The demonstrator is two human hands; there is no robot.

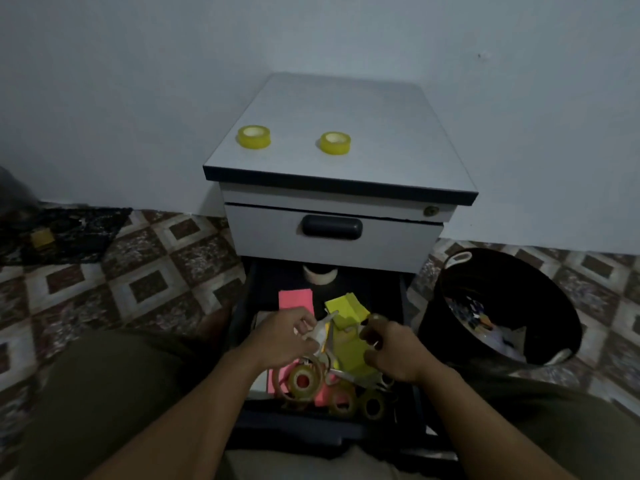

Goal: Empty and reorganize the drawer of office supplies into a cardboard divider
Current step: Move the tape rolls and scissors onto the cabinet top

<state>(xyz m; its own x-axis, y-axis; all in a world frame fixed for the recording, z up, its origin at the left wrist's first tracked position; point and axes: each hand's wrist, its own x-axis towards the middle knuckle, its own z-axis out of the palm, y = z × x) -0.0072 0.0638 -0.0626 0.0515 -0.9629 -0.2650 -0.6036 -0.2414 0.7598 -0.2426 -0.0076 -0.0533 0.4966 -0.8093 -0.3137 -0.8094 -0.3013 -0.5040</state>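
The lower drawer [249, 299] of a small white cabinet stands pulled out in front of me. Inside lie pink sticky notes [295, 298], yellow sticky notes [346, 308], scissors [341, 370], several clear tape rolls [304, 380] and a white tape roll [320, 273] at the back. My left hand [284, 336] pinches a crumpled white scrap [320, 332] over the drawer. My right hand [394, 351] is curled round a small dark roll [375, 318]. Two yellow tape rolls [254, 136] [335, 143] sit on the cabinet top [363, 133].
A black bin [450, 306] with scraps inside stands right of the drawer. The upper drawer [332, 228] is closed. A dark mat [65, 233] with a yellow pad lies on the tiled floor at left. My knees flank the drawer.
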